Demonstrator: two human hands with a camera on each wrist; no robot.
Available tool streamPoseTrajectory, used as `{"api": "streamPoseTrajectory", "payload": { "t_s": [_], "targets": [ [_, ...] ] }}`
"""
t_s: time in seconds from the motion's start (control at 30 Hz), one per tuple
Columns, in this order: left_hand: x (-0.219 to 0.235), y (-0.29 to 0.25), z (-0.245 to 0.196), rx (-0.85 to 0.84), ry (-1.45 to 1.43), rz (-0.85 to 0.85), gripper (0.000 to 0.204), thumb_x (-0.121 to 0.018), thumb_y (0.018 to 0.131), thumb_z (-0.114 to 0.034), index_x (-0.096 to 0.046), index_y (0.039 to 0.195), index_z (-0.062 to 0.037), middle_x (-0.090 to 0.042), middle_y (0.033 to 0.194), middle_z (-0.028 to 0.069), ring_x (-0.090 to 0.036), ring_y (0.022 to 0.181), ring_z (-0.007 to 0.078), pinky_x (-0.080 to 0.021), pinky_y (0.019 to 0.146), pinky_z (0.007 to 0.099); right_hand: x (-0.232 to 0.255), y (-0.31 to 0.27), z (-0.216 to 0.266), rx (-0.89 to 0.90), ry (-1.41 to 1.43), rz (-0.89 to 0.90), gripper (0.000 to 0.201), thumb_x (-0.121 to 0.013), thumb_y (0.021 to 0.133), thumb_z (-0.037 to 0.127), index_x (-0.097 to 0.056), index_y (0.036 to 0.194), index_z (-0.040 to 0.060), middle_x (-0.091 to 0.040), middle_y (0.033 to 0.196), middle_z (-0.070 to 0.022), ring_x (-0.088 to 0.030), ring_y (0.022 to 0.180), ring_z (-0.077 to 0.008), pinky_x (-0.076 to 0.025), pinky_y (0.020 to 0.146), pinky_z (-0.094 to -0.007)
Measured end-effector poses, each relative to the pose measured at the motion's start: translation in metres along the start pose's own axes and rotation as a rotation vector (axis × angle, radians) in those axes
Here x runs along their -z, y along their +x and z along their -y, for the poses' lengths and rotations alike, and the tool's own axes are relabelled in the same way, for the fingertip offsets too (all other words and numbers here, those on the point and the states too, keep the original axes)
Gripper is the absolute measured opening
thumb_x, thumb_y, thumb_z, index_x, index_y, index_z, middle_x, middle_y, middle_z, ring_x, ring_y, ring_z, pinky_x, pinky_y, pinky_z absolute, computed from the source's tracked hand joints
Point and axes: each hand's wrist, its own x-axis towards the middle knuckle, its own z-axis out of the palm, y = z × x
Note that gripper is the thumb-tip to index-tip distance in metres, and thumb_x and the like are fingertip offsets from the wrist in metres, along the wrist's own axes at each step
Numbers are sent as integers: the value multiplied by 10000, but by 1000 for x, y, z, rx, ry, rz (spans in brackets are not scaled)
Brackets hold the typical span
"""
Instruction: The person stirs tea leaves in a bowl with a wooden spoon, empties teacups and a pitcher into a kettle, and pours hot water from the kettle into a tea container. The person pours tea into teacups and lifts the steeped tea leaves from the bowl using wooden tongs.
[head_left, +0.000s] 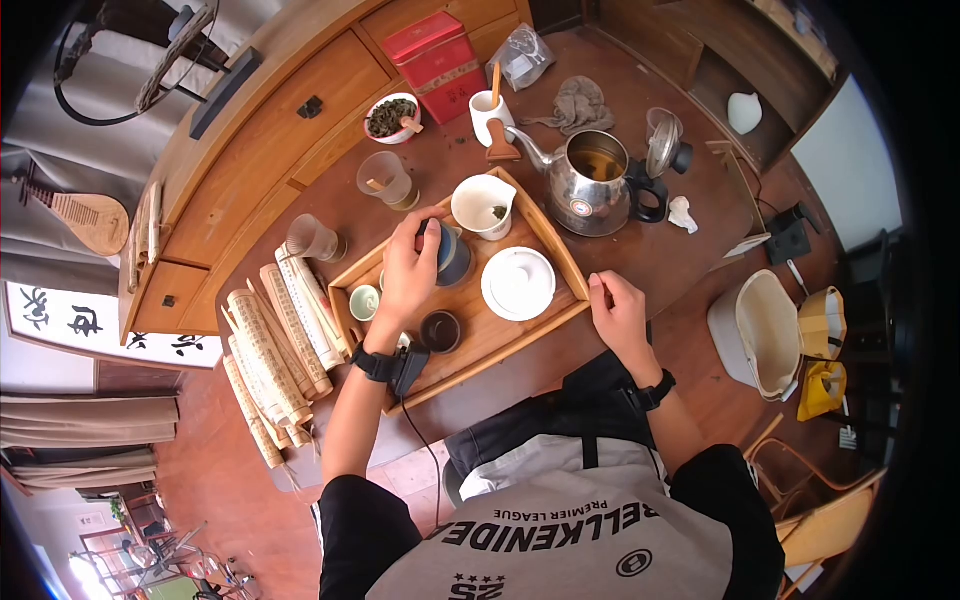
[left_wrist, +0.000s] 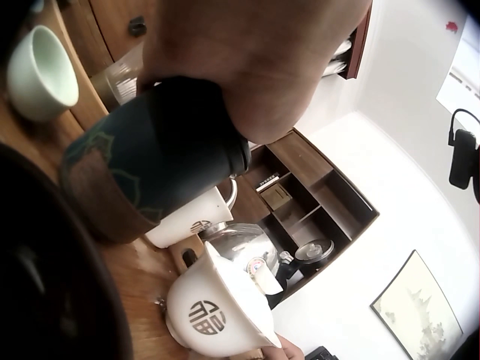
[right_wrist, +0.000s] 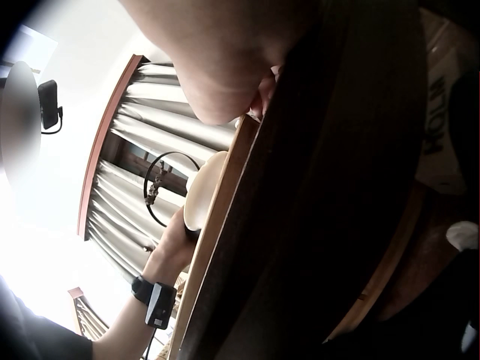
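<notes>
In the head view my left hand [head_left: 408, 268] grips a dark blue jar [head_left: 455, 265] over the wooden tea tray [head_left: 480, 360]. The left wrist view shows the jar [left_wrist: 150, 150] close up, with a leaf pattern and a brown band near its base; my fingertips are hidden behind it. A white lidded bowl [head_left: 518, 284] and a white pouring cup [head_left: 484, 207] with tea leaves inside stand on the tray beside the jar. Next to my left wrist are a dark cup [head_left: 441, 331] and a pale green cup [head_left: 364, 302]. My right hand [head_left: 618, 312], fingers loosely curled, is at the tray's right corner.
Behind the tray stands a steel kettle [head_left: 590, 180] with its lid off, next to a white utensil holder [head_left: 490, 115]. A bowl of tea leaves [head_left: 393, 117], a red tin [head_left: 433, 65] and two glasses line the back. Bamboo scrolls [head_left: 270, 350] lie left of the tray.
</notes>
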Motion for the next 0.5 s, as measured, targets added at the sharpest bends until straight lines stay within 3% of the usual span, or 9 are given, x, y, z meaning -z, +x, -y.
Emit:
{"api": "streamPoseTrajectory", "payload": {
  "t_s": [0.5],
  "targets": [
    [0,0,-1,21,13,1,245,-543,1029,-193,-643,1193,-41,-663,992,84,-611,803,123,-514,768,287,0,0,0,-4,4,3,165,-617,955,79,-607,821,-17,-537,641,-123,-509,491,-202,-394,487,-318]
  ]
}}
